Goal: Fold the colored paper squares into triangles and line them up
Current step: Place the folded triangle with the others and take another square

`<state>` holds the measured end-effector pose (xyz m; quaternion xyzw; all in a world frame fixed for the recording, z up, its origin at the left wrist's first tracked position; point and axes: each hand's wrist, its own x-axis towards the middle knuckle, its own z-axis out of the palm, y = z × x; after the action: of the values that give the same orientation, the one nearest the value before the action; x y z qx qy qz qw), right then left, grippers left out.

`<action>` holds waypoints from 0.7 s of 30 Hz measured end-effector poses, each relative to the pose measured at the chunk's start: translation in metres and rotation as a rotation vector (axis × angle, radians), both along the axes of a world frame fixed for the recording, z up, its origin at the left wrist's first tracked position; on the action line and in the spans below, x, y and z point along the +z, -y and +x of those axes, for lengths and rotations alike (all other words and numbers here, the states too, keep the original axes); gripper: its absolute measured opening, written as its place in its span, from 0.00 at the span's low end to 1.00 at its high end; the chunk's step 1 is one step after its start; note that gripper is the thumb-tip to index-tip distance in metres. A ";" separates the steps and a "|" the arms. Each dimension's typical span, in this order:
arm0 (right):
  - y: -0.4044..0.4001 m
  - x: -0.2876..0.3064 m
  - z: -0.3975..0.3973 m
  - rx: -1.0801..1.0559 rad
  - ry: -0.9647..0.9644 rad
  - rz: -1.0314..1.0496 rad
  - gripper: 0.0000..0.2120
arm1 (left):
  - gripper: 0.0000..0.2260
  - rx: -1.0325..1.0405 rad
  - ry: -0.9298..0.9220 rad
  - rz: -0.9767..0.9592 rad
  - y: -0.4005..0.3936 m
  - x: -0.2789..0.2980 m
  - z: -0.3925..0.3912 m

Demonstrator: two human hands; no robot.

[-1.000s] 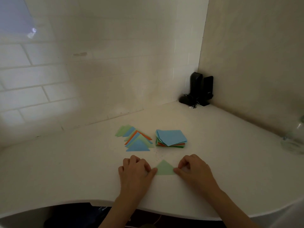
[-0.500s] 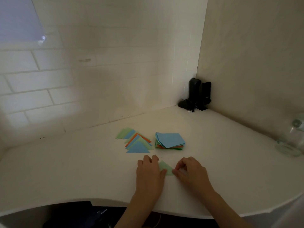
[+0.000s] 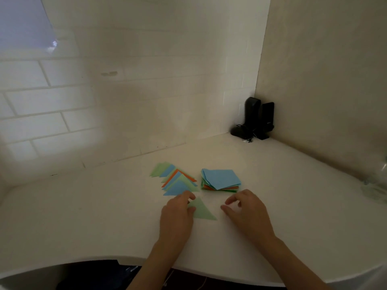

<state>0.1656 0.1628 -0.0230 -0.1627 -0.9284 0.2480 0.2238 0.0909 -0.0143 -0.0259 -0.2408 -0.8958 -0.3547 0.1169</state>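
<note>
Green paper, folded into a triangle [image 3: 202, 211], lies flat on the white worktop [image 3: 83, 216] near its front edge, between our two hands. Our left hand [image 3: 177, 214] grips the triangle's left side, thumb and fingers closed over that edge. Our right hand [image 3: 246, 210] hovers just beside it with fingers loosely curled, holding nothing and clear of the paper. Toward the back edge from the left hand we see the row of folded triangles [image 3: 174, 180], blue, green and orange, overlapping one another. Beside it to the right sits the stack of unfolded squares [image 3: 221, 180], blue on top. Two black objects [image 3: 258, 119] stand in the far corner. Something that looks like glass [image 3: 377, 185] shows blurred at the right edge.
</note>
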 end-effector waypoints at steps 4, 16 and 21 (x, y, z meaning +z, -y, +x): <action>-0.006 0.001 -0.022 -0.040 -0.161 0.184 0.12 | 0.10 0.111 -0.042 -0.039 0.019 0.003 -0.031; 0.001 -0.014 -0.063 -0.043 -0.184 0.397 0.04 | 0.12 0.177 -0.142 0.071 0.026 -0.019 -0.055; 0.003 -0.008 -0.063 -0.065 -0.182 0.371 0.07 | 0.13 0.156 -0.133 0.074 0.025 -0.019 -0.055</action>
<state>0.1026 0.1593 -0.0305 -0.1256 -0.9283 0.0792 0.3409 0.0356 -0.0392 -0.0448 -0.1887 -0.8885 -0.3605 0.2121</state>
